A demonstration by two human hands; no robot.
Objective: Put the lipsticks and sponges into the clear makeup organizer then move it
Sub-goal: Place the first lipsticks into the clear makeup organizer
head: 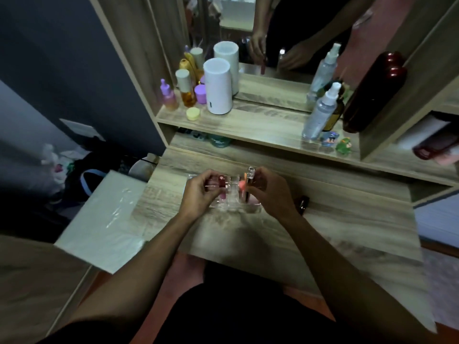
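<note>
The clear makeup organizer (233,203) stands on the wooden dressing table (335,219) in front of me. My left hand (198,197) is closed on a dark red lipstick (221,181) held over the organizer's left part. My right hand (270,192) pinches a slim clear-capped lip gloss tube (249,178), upright over the organizer's right side. A pink-orange sponge (241,186) shows inside the organizer between my hands. A dark lipstick (303,204) lies on the table just right of my right wrist.
The shelf above holds a white cylinder (218,86), purple and amber bottles (185,91), a yellow jar (193,113), spray bottles (320,112) and small figurines (344,146). A mirror stands behind. A white box (104,219) sits left of the table.
</note>
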